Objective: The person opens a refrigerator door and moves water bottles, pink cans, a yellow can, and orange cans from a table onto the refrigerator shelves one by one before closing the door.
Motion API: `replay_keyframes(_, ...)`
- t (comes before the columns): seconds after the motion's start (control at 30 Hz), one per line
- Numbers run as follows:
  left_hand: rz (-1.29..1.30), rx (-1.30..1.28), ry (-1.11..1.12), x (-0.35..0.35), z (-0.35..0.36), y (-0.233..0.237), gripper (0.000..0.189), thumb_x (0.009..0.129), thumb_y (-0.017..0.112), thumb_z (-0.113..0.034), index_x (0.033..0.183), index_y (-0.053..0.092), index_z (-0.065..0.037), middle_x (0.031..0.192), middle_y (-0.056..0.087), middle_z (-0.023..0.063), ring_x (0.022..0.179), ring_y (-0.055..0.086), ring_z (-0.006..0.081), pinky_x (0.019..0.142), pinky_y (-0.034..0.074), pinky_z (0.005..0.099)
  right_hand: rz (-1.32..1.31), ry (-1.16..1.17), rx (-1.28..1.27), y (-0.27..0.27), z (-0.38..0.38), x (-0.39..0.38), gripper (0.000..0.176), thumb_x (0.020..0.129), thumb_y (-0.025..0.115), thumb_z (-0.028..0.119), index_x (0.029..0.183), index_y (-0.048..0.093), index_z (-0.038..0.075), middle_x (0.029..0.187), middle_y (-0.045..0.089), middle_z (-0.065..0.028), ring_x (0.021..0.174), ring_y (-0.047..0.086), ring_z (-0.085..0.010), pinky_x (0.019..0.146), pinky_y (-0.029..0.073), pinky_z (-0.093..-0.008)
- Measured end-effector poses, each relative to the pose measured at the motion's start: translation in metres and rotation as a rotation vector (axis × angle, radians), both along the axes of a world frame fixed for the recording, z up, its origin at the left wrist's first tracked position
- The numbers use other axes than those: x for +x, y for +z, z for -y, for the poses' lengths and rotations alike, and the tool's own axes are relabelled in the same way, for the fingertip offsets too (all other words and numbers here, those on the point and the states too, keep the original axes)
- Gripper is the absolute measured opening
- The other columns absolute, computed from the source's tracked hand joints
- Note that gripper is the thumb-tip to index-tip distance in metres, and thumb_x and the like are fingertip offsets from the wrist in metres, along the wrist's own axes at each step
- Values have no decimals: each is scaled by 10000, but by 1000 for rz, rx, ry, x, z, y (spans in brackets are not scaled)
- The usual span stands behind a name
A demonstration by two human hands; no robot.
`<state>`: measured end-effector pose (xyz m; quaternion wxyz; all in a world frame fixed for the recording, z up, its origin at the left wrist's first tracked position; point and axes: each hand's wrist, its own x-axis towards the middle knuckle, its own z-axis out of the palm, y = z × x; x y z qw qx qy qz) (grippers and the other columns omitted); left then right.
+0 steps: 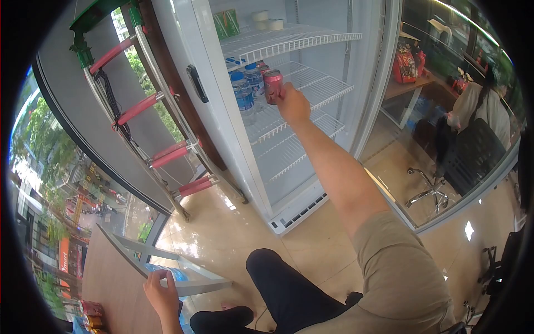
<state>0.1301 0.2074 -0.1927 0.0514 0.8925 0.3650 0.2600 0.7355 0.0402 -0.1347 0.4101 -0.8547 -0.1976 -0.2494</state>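
Observation:
My right hand (293,104) reaches into the upright fridge with its fingers closed around a red drink can (272,84). The can is upright at the front of the middle wire shelf (328,89). Just to its left stand water bottles (243,94) with blue caps, and another red can (261,65) shows behind it. My left hand (160,292) is low at the left, by the edge of the wooden table (114,278). Its fingers are curled in, and I cannot tell whether they hold anything.
Green cartons (227,23) and white tubs (268,21) sit on the top shelf. A folding ladder (139,108) leans left of the fridge (206,72). Cans (92,314) stand on the table. Behind glass at right, a person (484,111) sits by an office chair (473,153).

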Motion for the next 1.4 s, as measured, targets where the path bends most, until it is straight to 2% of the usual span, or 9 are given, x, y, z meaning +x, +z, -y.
replay_keyframes(0.4,-5,-26,-37,-3,4,9,71,949,734,-128,942,729,-57,939,752,74,921,709,279,882,460,425,87,22,19,-10,6,-17,90,922,685,142,983,638,97,925,764,-187,864,738,-434,820,565,-552)
replay_keyframes(0.5,39,-32,-46,-6,5,5,80,947,734,-135,971,739,-59,941,758,78,909,715,280,877,464,425,169,17,-44,-28,16,-31,118,960,678,179,1034,694,88,976,768,-172,991,733,-398,885,555,-517)
replay_keyframes(0.6,79,-20,-47,-9,5,6,109,949,738,-156,1017,737,-70,925,763,90,897,726,296,864,473,429,335,288,300,-44,25,-63,72,925,710,84,987,684,57,967,727,-124,985,689,-365,931,509,-459)
replay_keyframes(0.73,130,-34,-8,-10,12,8,146,940,753,-163,1059,728,-82,956,759,102,907,724,316,865,511,438,218,412,385,-60,35,-183,86,930,694,36,1010,664,23,1026,678,-163,1031,652,-368,943,498,-435)
replay_keyframes(0.97,327,-66,-159,-33,-11,-7,189,917,780,-166,1077,751,-70,1071,747,141,1056,703,376,922,551,488,4,1181,129,-102,-21,-433,185,890,752,32,1058,677,50,1153,650,-154,1100,640,-374,968,516,-431)
replay_keyframes(1.17,231,-7,85,-129,-29,-1,384,915,728,-125,1291,664,-80,1179,690,156,1126,649,388,986,510,490,43,1549,-13,-67,-88,-551,279,907,785,160,1145,693,50,1244,645,-146,1190,632,-373,1044,514,-480)
replay_keyframes(1.27,289,13,221,-183,-46,-4,396,909,733,-131,1295,662,-77,1171,683,163,1124,658,367,990,503,475,204,1461,-267,-68,-115,-579,437,966,747,347,1294,688,63,1449,603,-178,1429,523,-375,1259,372,-506)
replay_keyframes(1.37,210,117,369,-230,-71,0,420,886,747,-125,1294,660,-80,1196,676,174,1165,640,382,1010,496,483,287,1422,-394,-70,-144,-588,527,1004,699,405,1408,644,71,1566,535,-213,1511,448,-375,1291,308,-515)
replay_keyframes(1.4,199,205,427,-244,-84,-4,426,877,754,-128,1289,658,-82,1213,672,170,1189,628,382,1026,488,486,279,1420,-538,-68,-152,-590,662,1044,615,497,1550,545,74,1661,442,-232,1580,358,-366,1324,224,-527)
